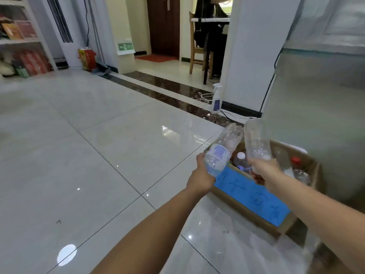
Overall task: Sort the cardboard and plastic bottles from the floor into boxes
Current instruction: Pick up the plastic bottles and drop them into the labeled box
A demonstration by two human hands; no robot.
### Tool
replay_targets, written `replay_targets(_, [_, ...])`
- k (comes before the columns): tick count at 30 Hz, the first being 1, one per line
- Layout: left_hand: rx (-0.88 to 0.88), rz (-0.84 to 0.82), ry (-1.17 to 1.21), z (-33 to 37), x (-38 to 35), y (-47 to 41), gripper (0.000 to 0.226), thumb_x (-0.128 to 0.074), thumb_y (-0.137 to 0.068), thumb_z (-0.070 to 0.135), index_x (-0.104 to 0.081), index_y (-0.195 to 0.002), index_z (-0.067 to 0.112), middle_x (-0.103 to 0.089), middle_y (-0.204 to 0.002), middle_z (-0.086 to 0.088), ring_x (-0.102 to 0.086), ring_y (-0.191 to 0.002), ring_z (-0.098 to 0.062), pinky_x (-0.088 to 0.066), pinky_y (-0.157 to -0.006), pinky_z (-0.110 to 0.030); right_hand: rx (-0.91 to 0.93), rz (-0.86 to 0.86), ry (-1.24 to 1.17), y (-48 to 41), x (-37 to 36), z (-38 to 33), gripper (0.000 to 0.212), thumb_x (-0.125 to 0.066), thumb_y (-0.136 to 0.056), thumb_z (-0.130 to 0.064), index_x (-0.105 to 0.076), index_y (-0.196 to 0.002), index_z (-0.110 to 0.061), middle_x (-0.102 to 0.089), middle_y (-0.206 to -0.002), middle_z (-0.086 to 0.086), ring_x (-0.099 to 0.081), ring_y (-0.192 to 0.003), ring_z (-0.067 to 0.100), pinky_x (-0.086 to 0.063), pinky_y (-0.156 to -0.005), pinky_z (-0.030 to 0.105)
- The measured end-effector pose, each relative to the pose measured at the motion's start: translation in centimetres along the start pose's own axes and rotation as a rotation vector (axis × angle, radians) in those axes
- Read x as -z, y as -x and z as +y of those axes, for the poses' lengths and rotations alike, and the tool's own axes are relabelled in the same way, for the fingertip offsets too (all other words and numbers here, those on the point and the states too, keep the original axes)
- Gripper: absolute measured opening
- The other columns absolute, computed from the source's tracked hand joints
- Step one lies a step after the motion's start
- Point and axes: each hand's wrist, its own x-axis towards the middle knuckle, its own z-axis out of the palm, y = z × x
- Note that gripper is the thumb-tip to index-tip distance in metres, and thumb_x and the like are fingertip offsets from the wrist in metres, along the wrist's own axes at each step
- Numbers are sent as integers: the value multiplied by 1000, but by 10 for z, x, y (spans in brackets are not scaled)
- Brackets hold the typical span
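Left hand (pixel 200 177) and right hand (pixel 260 171) each grip an empty bottle above the cardboard box (pixel 256 216), already holding several; visible floor (pixel 98 145) looks cleared

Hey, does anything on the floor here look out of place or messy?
Mostly no. A white spray bottle stands on the dark marble floor strip by the wall, beside a loose tangle of white cable. Nothing looks spilled.

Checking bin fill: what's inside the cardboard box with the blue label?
Inside the cardboard box: clear plastic bottles, one with a white cap and one with a red cap. The two held bottles and the right hand hide the middle; the bottom isn't visible.
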Motion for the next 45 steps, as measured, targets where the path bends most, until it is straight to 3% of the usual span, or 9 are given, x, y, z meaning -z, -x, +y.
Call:
replay_targets(5, [-129, -48, -128, 16, -43, -18, 77, -54, -86, -2, -19, -146, 30, -46, -121, 3, -52, -113, -22, -50, -94, -38, -53, 311, -109, -50, 50, 14, 84, -75, -68, -28, -32, -135, -3, -60, -90, 17, -53, -65, 23, -41, -50, 29])
replay_targets(9, [-127, -85, -301, 13, -65, -46, 74, -53, -92, 13, -9, -149, 33, -59, -121, -9, -60, -105, -29, -51, -88, -42, -151, 369, -145, -72, 72, 42, 75, -74, -76, -28, -38, -135, 0, -65, -106, 21, -49, -51, 19, -37, -40, 21])
replay_targets(14, [-121, -2, -483, 20, -94, -78, 79, -48, -96, 23, 7, -152, 33, -59, -121, -14, -60, -106, -33, -47, -83, -39, -84, 380, 57, -87, 78, 73, 104, -67, -79, -36, 6, -151, -21, -54, -119, 6, -48, -82, 26, -43, -66, 32])
replay_targets(18, [-169, 67, -696, 34, -109, -96, 84, -51, -93, 13, 7, -153, 29, -62, -115, -13, -62, -100, -28, -42, -64, -34, -45, 374, 289, -93, 82, 70, 92, -62, -88, -33, 1, -152, -14, -40, -146, 16, -47, -123, 39, -42, -97, 43])
replay_targets(22, [-200, 51, -841, 43, -118, -113, 84, -49, -92, 8, 5, -153, 25, -59, -120, -17, -60, -105, -28, -43, -65, -33, -24, 377, 310, -111, 82, 63, 89, -65, -82, -40, -11, -147, -11, -44, -139, 18, -57, -101, 34, -49, -89, 47])
replay_targets(30, [-214, 55, -944, 50, -121, -120, 88, -52, -94, 17, 13, -153, 23, -40, -140, -22, -58, -107, -28, -41, -64, -31, -55, 383, 505, -111, 95, 66, 99, -58, -84, -56, -6, -152, -5, -27, -150, 21, -34, -135, 39, -37, -103, 43])
replay_targets(34, [-226, 83, -950, 48, -117, -119, 95, -60, -92, 27, 13, -152, 22, -26, -150, -23, -46, -125, -34, -48, -86, -37, -13, 394, 536, -106, 95, 62, 97, -57, -84, -58, -10, -151, -5, -24, -148, 22, -30, -134, 39, -37, -103, 44])
replay_targets(38, [-288, 102, -975, 41, -112, -114, 83, -50, -95, 42, 6, -153, 22, -25, -150, -22, -38, -130, -37, -39, -100, -44, 53, 388, 608, -96, 92, 58, 95, -54, -86, -57, -8, -151, -6, -20, -150, 22, -24, -137, 38, -33, -106, 44])
replay_targets(45, [-346, 13, -1042, 17, -94, -101, 82, -33, -96, 56, 18, -152, 23, 11, -160, -15, 5, -149, -32, -15, -118, -49, 97, 346, 607, -87, 87, 59, 91, -54, -88, -52, -3, -152, -13, -10, -156, 18, -15, -142, 38, -27, -111, 49])
